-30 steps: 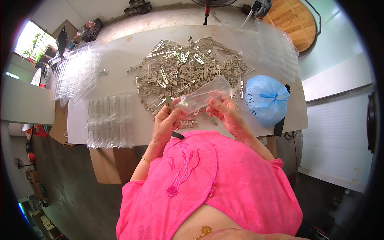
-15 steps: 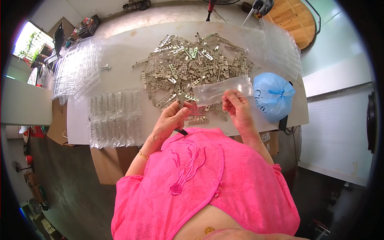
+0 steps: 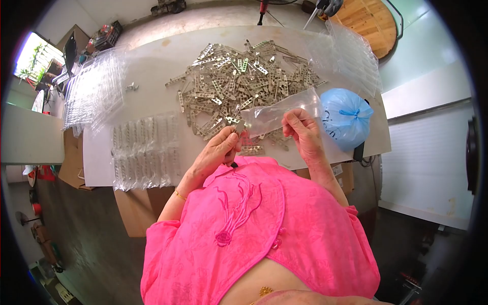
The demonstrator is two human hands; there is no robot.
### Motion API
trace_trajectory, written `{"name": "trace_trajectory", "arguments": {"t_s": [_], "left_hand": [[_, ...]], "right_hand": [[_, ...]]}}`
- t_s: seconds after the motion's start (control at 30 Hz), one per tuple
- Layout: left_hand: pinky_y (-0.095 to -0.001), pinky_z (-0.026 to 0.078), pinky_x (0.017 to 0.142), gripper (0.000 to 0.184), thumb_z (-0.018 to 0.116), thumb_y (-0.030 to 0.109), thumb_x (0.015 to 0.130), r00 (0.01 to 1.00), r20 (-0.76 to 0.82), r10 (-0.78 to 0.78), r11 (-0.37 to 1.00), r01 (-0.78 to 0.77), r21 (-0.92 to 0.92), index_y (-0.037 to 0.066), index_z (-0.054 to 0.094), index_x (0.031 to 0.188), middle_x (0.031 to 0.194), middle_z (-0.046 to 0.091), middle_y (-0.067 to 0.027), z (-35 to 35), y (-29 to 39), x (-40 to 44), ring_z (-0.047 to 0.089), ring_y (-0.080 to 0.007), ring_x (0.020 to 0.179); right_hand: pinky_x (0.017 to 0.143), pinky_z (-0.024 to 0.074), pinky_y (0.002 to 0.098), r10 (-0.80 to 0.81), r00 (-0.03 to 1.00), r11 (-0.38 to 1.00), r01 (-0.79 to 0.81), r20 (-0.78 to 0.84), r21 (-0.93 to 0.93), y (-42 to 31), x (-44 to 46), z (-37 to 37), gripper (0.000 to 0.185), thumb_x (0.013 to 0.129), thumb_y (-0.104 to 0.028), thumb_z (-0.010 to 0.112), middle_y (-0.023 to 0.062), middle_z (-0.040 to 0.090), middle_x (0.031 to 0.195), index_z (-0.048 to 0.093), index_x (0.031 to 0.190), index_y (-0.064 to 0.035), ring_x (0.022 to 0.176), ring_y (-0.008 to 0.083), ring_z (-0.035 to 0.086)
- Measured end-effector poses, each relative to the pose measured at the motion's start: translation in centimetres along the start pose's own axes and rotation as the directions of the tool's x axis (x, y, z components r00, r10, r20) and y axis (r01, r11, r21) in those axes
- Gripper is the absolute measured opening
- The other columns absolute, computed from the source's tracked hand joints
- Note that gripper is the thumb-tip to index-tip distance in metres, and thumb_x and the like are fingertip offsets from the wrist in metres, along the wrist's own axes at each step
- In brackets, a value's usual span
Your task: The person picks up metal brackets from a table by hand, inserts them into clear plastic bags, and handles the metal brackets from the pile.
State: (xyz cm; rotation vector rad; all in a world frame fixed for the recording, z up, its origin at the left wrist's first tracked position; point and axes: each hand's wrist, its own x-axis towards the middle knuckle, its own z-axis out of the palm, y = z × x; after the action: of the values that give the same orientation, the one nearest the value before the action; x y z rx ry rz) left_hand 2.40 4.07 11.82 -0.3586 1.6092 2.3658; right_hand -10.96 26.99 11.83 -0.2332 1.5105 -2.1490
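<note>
My left hand (image 3: 219,146) is closed, with a flat grey metal piece (image 3: 240,125) sticking up from between thumb and fingers. Below that hand a short black end (image 3: 234,164) shows; whether it belongs to the same piece I cannot tell. Pinched in my right hand (image 3: 305,133) is a clear plastic bag (image 3: 277,116), stretched out leftward toward the metal piece. Just beyond both hands lies a large heap of perforated metal strips (image 3: 229,86). Something red (image 3: 247,138) shows beneath the bag, partly hidden.
A tied blue plastic bag (image 3: 351,129) with writing sits at the right table edge. Packed clear sleeves of strips (image 3: 145,152) lie at left. Clear plastic sheets are stacked far left (image 3: 96,86) and far right (image 3: 351,61). The white table (image 3: 152,61) has a curved far edge.
My left hand has turned slightly, and the grey metal piece now stands nearer the bag's left end. My right hand keeps its pinch on the bag. The whole view has shifted slightly.
</note>
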Motion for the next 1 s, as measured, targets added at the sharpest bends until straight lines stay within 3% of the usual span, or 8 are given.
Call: {"name": "trace_trajectory", "arguments": {"t_s": [0.33, 0.47, 0.57, 0.63, 0.77, 0.87, 0.93, 1.0], "left_hand": [[-0.0234, 0.030, 0.051, 0.030, 0.043, 0.028, 0.105, 0.999, -0.017, -0.042, 0.999, 0.042, -0.023, 0.009, 0.047, 0.128, 0.083, 0.051, 0.0017, 2.4, -0.6, 1.1, 0.033, -0.0048, 0.057], [-0.0228, 0.031, 0.052, 0.034, 0.043, 0.029, 0.105, 0.999, -0.038, -0.038, 0.999, 0.037, -0.025, 0.009, 0.044, 0.132, 0.084, 0.051, 0.0013, 3.9, -0.6, 1.4, 0.033, -0.0049, 0.057], [-0.0223, 0.032, 0.054, 0.040, 0.046, 0.020, 0.102, 0.998, -0.026, -0.061, 0.998, 0.061, -0.017, 0.009, 0.037, 0.140, 0.086, 0.052, -0.0006, 4.8, -0.2, 1.5, 0.034, -0.0058, 0.058], [-0.0218, 0.034, 0.055, 0.054, 0.048, 0.013, 0.094, 0.996, 0.018, -0.082, 0.997, 0.082, 0.004, 0.010, 0.030, 0.145, 0.092, 0.054, -0.0039, 4.8, -0.7, 1.9, 0.035, -0.0066, 0.059], [-0.0220, 0.034, 0.053, 0.067, 0.048, 0.010, 0.086, 0.998, -0.023, -0.066, 0.998, 0.067, 0.012, 0.010, 0.022, 0.148, 0.099, 0.055, -0.0077, 6.1, -1.5, 2.2, 0.036, -0.0074, 0.059], [-0.0217, 0.032, 0.051, 0.063, 0.050, 0.018, 0.090, 0.999, -0.034, 0.020, 0.995, -0.023, -0.094, 0.010, 0.021, 0.145, 0.104, 0.056, -0.0103, 6.4, -3.4, 3.2, 0.036, -0.0079, 0.057], [-0.0218, 0.030, 0.049, 0.052, 0.047, 0.029, 0.096, 0.995, -0.079, -0.054, 0.946, 0.025, -0.322, 0.010, 0.025, 0.138, 0.103, 0.056, -0.0113, 6.8, -3.6, 3.6, 0.035, -0.0082, 0.056], [-0.0221, 0.030, 0.048, 0.046, 0.044, 0.035, 0.098, 0.992, -0.103, -0.067, 0.941, 0.028, -0.337, 0.010, 0.029, 0.134, 0.103, 0.057, -0.0115, 7.2, -3.7, 3.7, 0.035, -0.0083, 0.055]], "right_hand": [[0.063, 0.0477, 0.0220, 0.025, 0.999, 1.000, -0.025, 0.048, -0.004, -1.0, 0.9, -2.6, 0.011, 0.095, -0.016, 0.064, 0.0022, 0.065, 0.084, 0.065, 0.099, -0.0059, 0.069, 0.0084, 0.058], [0.063, 0.0472, 0.0218, 0.064, 0.995, 0.994, -0.057, 0.073, -0.089, -1.4, 1.3, -3.4, 0.012, 0.094, -0.016, 0.066, 0.0018, 0.064, 0.083, 0.065, 0.099, -0.0052, 0.069, 0.0078, 0.057], [0.063, 0.0470, 0.0215, 0.103, 0.987, 0.983, -0.082, 0.120, -0.165, -1.7, 1.6, -3.9, 0.013, 0.094, -0.017, 0.066, 0.0011, 0.064, 0.082, 0.064, 0.099, -0.0051, 0.068, 0.0074, 0.057], [0.062, 0.0469, 0.0213, 0.122, 0.981, 0.977, -0.091, 0.154, -0.194, -1.8, 1.8, -4.2, 0.013, 0.094, -0.018, 0.066, 0.0007, 0.063, 0.081, 0.064, 0.098, -0.0052, 0.067, 0.0072, 0.057], [0.063, 0.0469, 0.0224, 0.221, 0.948, 0.938, -0.142, 0.228, -0.317, -2.2, 2.2, -4.4, 0.012, 0.095, -0.018, 0.064, -0.0006, 0.060, 0.080, 0.064, 0.094, -0.0064, 0.068, 0.0074, 0.056], [0.062, 0.0475, 0.0224, 0.257, 0.925, 0.917, -0.140, 0.281, -0.374, -2.0, 2.6, -4.8, 0.015, 0.095, -0.020, 0.064, -0.0011, 0.060, 0.079, 0.064, 0.096, -0.0054, 0.067, 0.0069, 0.057], [0.061, 0.0480, 0.0225, 0.271, 0.908, 0.913, -0.137, 0.320, -0.383, -2.0, 2.9, -5.0, 0.017, 0.095, -0.021, 0.065, -0.0010, 0.061, 0.079, 0.064, 0.098, -0.0045, 0.066, 0.0066, 0.057], [0.062, 0.0468, 0.0222, 0.298, 0.898, 0.891, -0.139, 0.324, -0.433, -2.0, 3.0, -5.1, 0.015, 0.096, -0.021, 0.064, -0.0023, 0.058, 0.078, 0.063, 0.094, -0.0058, 0.067, 0.0066, 0.056]]}}
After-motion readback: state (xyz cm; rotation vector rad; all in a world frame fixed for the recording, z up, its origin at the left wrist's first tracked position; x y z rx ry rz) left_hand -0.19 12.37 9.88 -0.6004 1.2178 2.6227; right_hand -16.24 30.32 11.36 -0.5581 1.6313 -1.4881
